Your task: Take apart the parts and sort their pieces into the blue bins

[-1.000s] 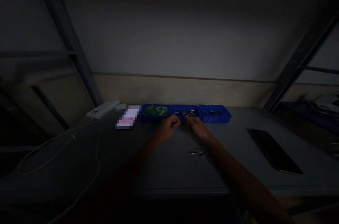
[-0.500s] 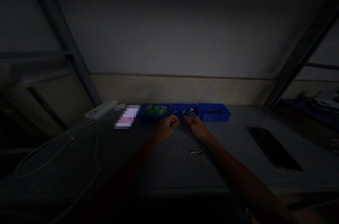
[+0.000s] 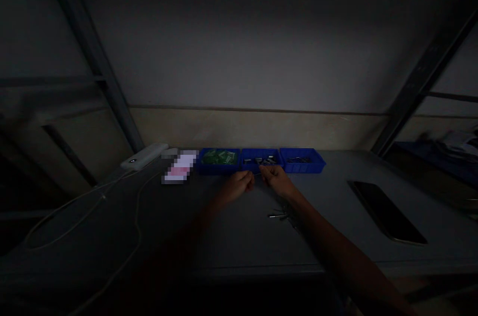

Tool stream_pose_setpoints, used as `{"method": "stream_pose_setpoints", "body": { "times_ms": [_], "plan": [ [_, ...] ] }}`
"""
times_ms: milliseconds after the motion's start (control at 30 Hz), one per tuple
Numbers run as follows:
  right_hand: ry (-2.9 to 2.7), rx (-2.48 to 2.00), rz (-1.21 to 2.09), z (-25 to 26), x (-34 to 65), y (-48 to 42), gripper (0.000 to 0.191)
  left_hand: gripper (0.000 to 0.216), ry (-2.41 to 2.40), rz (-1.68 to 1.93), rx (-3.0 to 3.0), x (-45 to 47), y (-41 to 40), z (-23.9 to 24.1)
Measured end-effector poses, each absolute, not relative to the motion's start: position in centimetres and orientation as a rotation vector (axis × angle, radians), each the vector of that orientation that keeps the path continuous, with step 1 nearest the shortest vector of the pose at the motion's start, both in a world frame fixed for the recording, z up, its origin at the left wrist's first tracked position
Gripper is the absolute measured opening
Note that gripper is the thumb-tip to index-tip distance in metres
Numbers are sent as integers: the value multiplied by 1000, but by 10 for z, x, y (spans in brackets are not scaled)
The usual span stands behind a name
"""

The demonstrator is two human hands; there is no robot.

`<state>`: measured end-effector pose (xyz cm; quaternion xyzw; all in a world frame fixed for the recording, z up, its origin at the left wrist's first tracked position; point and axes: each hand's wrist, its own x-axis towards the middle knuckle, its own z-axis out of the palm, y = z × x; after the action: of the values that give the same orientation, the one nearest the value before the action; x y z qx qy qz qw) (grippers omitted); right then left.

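Note:
My left hand (image 3: 239, 186) and my right hand (image 3: 275, 179) meet just in front of the middle blue bin (image 3: 260, 152). Both are closed, fingers pinched. A thin metal rod (image 3: 257, 174) spans the small gap between them; its ends are hidden in the fingers. Short metal parts (image 3: 269, 160) lie in that middle bin. Below my right forearm, several thin metal pieces (image 3: 276, 216) rest on the grey table (image 3: 239, 236); the dim light blurs their detail.
Green packets (image 3: 219, 157) fill the left blue bin (image 3: 216, 170). The right blue bin (image 3: 315, 166) holds thin dark metal pieces (image 3: 298, 159). A dark phone (image 3: 388, 211) lies at right. At left are a lit phone (image 3: 181, 166), a white power bank (image 3: 145, 156) and a looping cable (image 3: 137, 211).
My left hand has dropped slightly and turned, its fingers curling more around the rod. My right hand stays nearly in place. The view has shifted a little.

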<state>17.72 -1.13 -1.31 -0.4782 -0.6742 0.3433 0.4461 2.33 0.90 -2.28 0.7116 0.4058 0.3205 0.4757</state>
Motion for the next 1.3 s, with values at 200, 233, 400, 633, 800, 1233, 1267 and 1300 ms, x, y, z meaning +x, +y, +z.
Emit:
{"method": "stream_pose_setpoints", "body": {
  "times_ms": [200, 233, 400, 633, 800, 1233, 1267, 1300],
  "plan": [
    [-1713, -1181, 849, -13, 179, -12, 52, 34, 1003, 770, 1548, 26, 10, -21],
    [-1722, -1175, 858, -13, 179, -12, 52, 32, 1005, 772, 1519, 25, 10, -21],
    [-1781, -1114, 884, -10, 178, -15, 52, 27, 981, 763, 1444, 22, 7, -16],
    [-1696, -1175, 880, -11, 177, -14, 50, 29, 976, 772, 1683, 15, 4, -2],
    [-1677, -1228, 822, -11, 177, -12, 52, 24, 980, 784, 1927, 15, -1, 5],
    [-1612, -1206, 910, -14, 178, -8, 54, 22, 1091, 986, 2198, 22, -8, -2],
    [-1605, -1194, 918, -14, 178, -8, 54, 22, 1088, 990, 2187, 22, -8, -2],
    [-1602, -1182, 927, -15, 178, -8, 54, 22, 1081, 992, 2173, 22, -8, -3]
  ]
}}
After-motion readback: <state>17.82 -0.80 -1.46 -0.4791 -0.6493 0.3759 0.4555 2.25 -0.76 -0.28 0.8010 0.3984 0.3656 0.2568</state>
